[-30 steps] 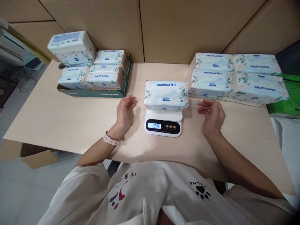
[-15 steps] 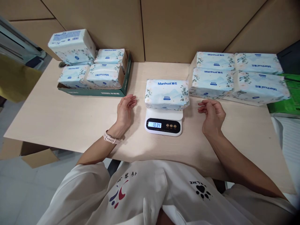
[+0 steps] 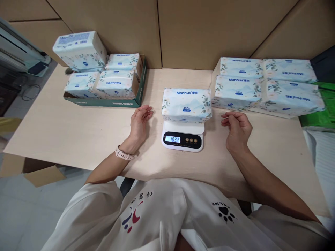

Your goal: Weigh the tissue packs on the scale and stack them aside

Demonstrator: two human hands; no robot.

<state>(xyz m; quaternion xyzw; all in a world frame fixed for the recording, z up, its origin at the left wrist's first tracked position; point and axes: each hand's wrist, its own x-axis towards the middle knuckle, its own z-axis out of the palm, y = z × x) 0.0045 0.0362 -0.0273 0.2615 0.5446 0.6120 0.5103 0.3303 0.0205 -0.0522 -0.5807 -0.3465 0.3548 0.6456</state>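
Centrally, the head view shows the Manhua pack (image 3: 186, 104) on the white scale (image 3: 182, 147), at twelve o'clock from its display (image 3: 172, 139). From the scale, the left hand (image 3: 139, 122) is near nine o'clock, the right hand (image 3: 238, 129) at three, both apart from it, fingers loosely curled, released.

Head-worn view, looking forward, angled down
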